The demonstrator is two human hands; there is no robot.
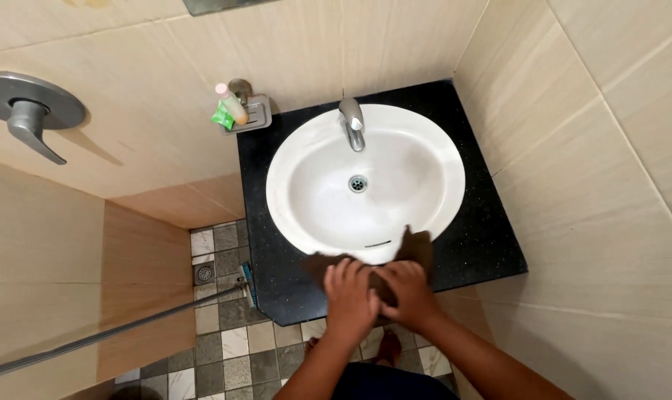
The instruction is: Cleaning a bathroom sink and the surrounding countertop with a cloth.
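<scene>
From up here I see both hands on a brown cloth (414, 250) that lies over the front rim of the white basin (310, 222), partly on the black countertop (484, 237). My left hand (349, 296) is spread flat on it, fingers splayed, pressing rather than gripping. My right hand (406, 292) sits beside it, touching the left one, fingers curled over a bunched part of the cloth — it looks closed on a fold, though I can't see under the palm.

I judge the cloth soft, light and limp; a corner stands up against the bowl's inner wall, so it may be damp and clinging. It would bunch wherever it's pinched, and a fistful of the gathered middle is the surest hold. The glazed rim beneath is likely slick.

Most of the cloth is hidden under the hands, so its full shape is unclear. The chrome tap (352, 122) hides part of the rear rim, and the long grey handle (114, 330) runs out of view at the left — its head is hard to make out.
</scene>
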